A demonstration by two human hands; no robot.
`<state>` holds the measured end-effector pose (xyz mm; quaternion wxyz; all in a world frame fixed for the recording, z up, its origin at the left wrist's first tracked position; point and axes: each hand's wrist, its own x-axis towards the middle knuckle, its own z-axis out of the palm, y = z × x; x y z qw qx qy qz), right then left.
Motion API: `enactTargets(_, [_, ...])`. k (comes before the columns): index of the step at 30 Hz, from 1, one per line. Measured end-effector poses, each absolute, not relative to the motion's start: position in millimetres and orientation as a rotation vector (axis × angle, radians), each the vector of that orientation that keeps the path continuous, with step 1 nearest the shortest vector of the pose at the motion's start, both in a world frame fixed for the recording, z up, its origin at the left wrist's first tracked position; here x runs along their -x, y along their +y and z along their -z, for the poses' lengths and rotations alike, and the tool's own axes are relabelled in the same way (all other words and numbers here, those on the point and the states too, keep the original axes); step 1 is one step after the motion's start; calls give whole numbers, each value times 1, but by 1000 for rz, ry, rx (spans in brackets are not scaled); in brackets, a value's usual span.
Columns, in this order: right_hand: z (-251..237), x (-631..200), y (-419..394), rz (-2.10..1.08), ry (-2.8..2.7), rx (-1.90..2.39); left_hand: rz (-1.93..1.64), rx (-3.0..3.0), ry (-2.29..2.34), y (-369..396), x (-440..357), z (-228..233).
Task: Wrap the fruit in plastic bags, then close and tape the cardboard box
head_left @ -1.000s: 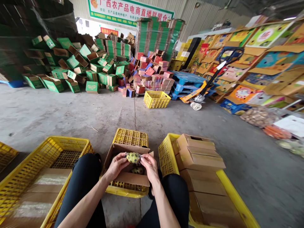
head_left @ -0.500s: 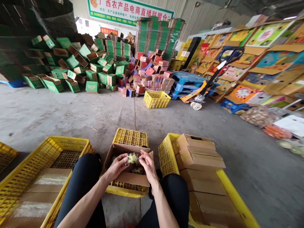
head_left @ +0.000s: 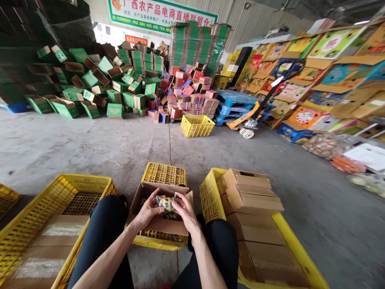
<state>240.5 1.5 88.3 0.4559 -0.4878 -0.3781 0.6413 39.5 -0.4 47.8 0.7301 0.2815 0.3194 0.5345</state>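
On the head feed, I have the left hand (head_left: 148,209) half curled, thumb and fingers closed on one end of a yellow, dark-spotted packet (head_left: 165,203). I have the right hand (head_left: 184,208) pinching its other end. The packet is over the open cardboard box (head_left: 168,226), between its left and right edges. The yellow crate (head_left: 162,241) beneath shows past the box's near and far edges.
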Motion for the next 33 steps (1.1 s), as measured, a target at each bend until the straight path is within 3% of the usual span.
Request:
enactTargets(12, [-96,-244,1,-1484,-1173,1149,-1137,-732,755,1,-39,-46])
enactTargets(21, [-85,-240,-2,-1113,-1635,1228,-1141,-898,999,2,-39,-44])
enactTargets(27, [-74,-241,5,-1162,-1449,1381,-1152,-728,972,7,-32,-37])
enactTargets(33, [-60,-245,8,-1064,-1341,1540,-1321,-726,1363,29,0,-20])
